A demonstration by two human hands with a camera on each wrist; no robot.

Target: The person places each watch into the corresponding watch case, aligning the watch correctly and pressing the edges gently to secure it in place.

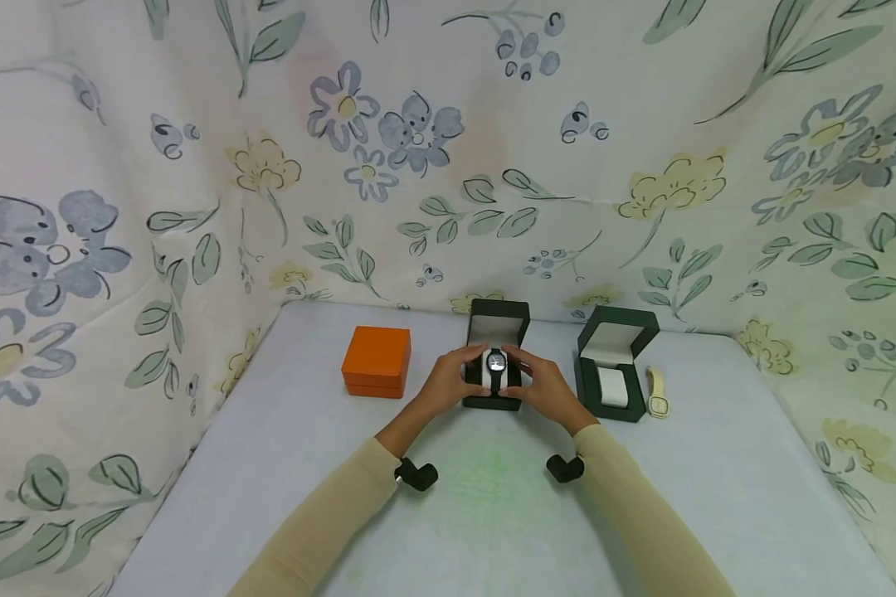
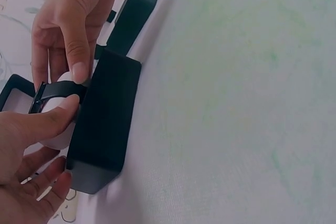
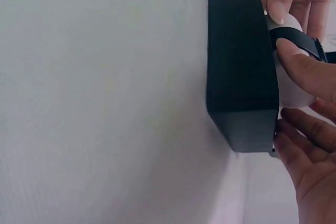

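Observation:
A black-strapped wristwatch is wrapped round a white cushion, which sits at the opening of a dark green watch box with its lid raised. From the left, my left hand grips the cushion, its thumb on the near side by the strap. My right hand holds the opposite end, thumb also against the strap and cushion. In the left wrist view the right hand is above and the left hand below. Other fingers reach down beside the box and are partly hidden.
An orange box stands closed on the left of the white-covered table. To the right, a second green watch box is open with a white cushion inside. A gold-coloured watch lies beside it. Floral cloth hangs behind.

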